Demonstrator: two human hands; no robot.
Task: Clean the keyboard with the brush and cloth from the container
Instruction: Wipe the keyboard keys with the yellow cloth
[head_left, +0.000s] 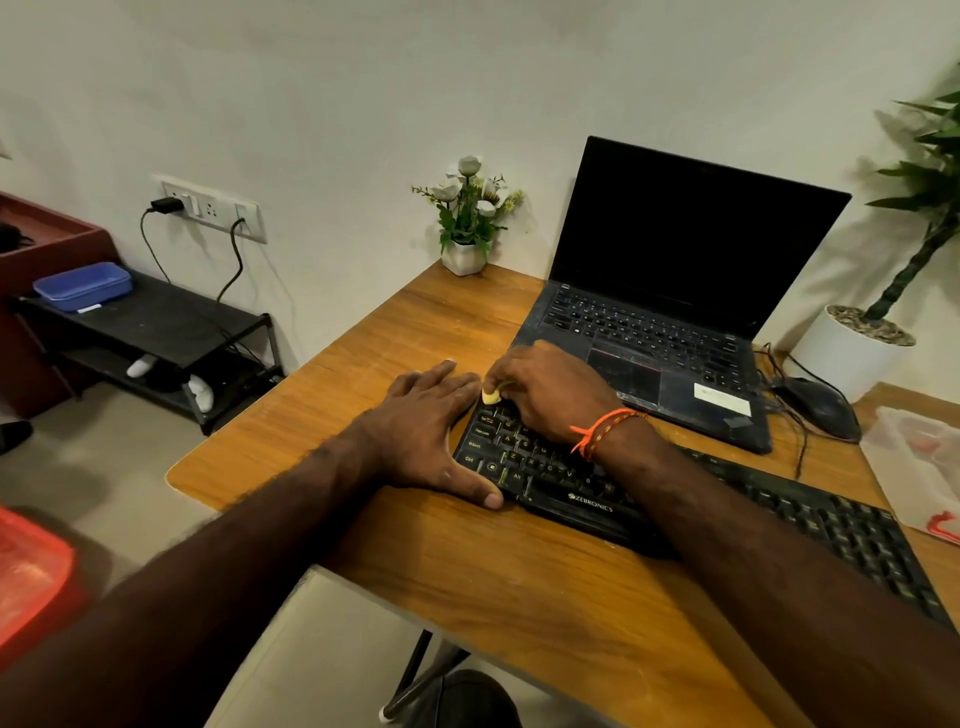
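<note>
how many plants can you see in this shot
2. A small potted flower plant stands at the desk's back corner, left of the laptop; a taller leafy plant in a white pot stands right of it. Others may lie outside view.

Black keyboard (675, 499), yellow cloth (491, 396)

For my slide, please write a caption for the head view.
Left hand steadies the black Zebronics keyboard while right hand rubs a small yellow cloth over its keys.

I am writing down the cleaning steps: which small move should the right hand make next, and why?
Probably wipe rightward along the key rows. The right hand pinches a yellow cloth at the keyboard's top left corner, the left hand steadies that end, and the rest lies to the right.
</note>
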